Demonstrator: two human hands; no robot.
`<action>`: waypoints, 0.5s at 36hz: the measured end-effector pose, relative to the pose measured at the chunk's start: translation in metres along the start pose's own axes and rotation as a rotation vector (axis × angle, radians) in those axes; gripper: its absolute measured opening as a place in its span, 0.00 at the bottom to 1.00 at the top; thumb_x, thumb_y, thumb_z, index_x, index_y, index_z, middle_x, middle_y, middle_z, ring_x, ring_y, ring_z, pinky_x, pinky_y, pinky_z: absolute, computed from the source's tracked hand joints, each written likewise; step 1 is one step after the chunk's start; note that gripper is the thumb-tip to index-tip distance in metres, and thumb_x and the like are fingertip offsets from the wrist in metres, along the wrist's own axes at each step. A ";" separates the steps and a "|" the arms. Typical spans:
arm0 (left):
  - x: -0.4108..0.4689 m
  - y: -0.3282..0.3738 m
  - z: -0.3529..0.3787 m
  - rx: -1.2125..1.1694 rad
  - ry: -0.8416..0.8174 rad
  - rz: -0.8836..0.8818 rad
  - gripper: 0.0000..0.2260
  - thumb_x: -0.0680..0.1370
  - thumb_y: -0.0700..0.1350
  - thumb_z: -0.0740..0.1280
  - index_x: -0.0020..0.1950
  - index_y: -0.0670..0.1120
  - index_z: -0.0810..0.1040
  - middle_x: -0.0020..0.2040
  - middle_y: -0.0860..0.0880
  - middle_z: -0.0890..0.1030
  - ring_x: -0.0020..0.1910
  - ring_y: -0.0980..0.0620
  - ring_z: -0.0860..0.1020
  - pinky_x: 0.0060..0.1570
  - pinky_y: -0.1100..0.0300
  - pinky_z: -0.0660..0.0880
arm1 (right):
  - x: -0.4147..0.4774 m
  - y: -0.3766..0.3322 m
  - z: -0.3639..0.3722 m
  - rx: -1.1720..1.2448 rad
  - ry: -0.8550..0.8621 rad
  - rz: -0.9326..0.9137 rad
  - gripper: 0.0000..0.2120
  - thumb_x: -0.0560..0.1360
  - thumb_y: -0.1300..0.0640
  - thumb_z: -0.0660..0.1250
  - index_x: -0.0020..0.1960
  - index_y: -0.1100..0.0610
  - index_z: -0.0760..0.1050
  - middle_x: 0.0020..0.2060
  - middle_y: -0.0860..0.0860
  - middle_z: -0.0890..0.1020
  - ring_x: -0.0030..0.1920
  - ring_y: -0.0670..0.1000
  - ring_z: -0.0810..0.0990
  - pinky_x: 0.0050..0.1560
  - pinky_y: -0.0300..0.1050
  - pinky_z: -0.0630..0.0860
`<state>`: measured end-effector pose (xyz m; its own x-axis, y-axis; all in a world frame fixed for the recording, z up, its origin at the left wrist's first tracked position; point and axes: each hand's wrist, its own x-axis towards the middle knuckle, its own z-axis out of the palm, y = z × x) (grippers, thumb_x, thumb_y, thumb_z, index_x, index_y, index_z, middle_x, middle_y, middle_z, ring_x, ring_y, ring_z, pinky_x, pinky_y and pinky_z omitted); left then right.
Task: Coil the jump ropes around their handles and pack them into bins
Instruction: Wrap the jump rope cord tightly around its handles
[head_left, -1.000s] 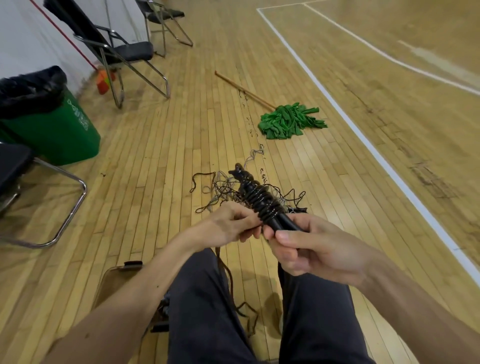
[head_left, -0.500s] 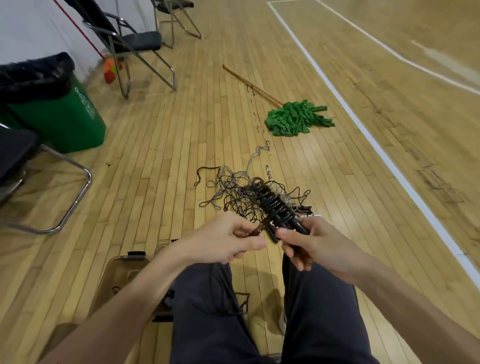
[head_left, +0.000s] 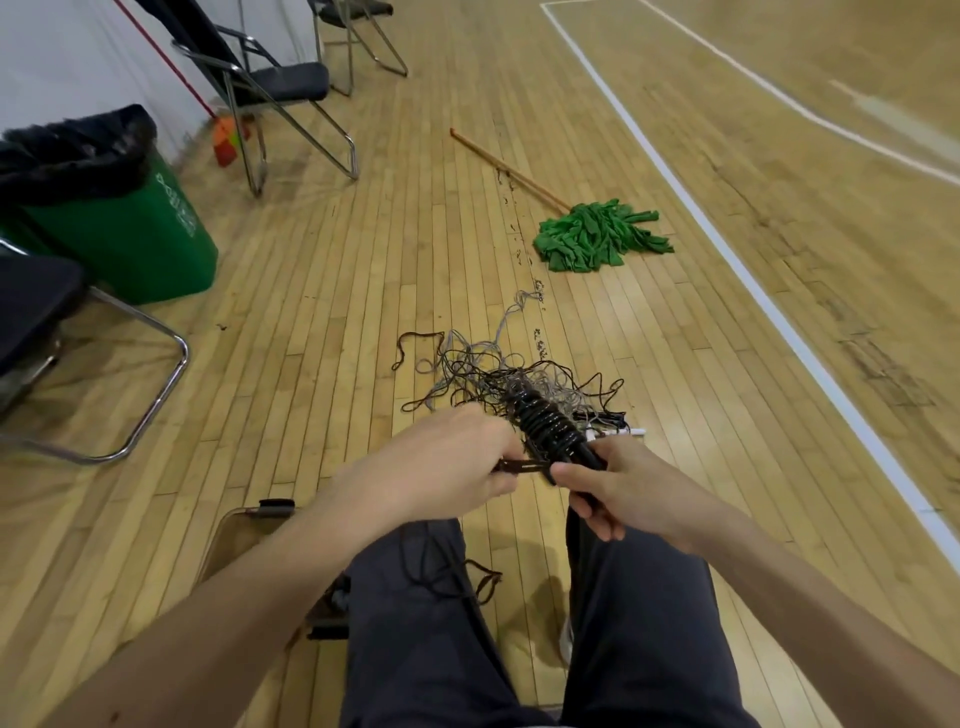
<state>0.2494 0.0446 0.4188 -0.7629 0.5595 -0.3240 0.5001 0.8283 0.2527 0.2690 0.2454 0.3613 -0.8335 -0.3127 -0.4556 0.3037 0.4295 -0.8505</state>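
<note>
1. The right hand (head_left: 623, 493) grips, with curled fingers, the lower end of the black jump-rope handles (head_left: 550, 431), held above the knees and wrapped in dark cord.
2. The left hand (head_left: 452, 462) pinches the loose brown cord (head_left: 519, 466), taut beside them.
3. The step is coiling (not packing yet). Next, I think, the cord needs another turn, then the clear plastic bin (head_left: 231, 540) by the left leg.

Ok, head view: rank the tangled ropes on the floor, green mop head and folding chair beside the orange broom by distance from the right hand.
1. tangled ropes, just beyond the right hand
2. green mop head, farther ahead
3. folding chair by the orange broom, farthest, ahead-left
</note>
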 end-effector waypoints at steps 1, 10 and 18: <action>0.002 0.000 -0.002 0.049 0.029 -0.004 0.06 0.82 0.50 0.65 0.50 0.50 0.81 0.37 0.53 0.78 0.35 0.53 0.76 0.32 0.61 0.67 | 0.001 0.000 0.000 -0.019 0.006 0.000 0.12 0.83 0.55 0.64 0.44 0.61 0.72 0.28 0.51 0.77 0.26 0.50 0.73 0.27 0.41 0.70; 0.020 0.016 -0.027 0.369 0.056 0.089 0.12 0.80 0.54 0.67 0.48 0.46 0.78 0.33 0.53 0.69 0.37 0.50 0.74 0.38 0.57 0.72 | 0.003 -0.010 -0.009 -0.131 -0.044 0.122 0.09 0.81 0.57 0.66 0.46 0.60 0.70 0.28 0.52 0.74 0.24 0.49 0.66 0.24 0.41 0.61; 0.044 0.037 -0.059 0.336 -0.007 0.274 0.15 0.75 0.60 0.70 0.49 0.48 0.82 0.37 0.57 0.77 0.38 0.57 0.75 0.33 0.63 0.67 | -0.019 -0.031 -0.031 -0.291 -0.340 0.152 0.11 0.79 0.56 0.68 0.41 0.57 0.70 0.27 0.50 0.73 0.25 0.48 0.62 0.26 0.39 0.57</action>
<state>0.2100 0.0977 0.4679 -0.5808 0.7596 -0.2926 0.7905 0.6121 0.0199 0.2610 0.2638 0.4042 -0.5762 -0.4668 -0.6709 0.2278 0.6966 -0.6803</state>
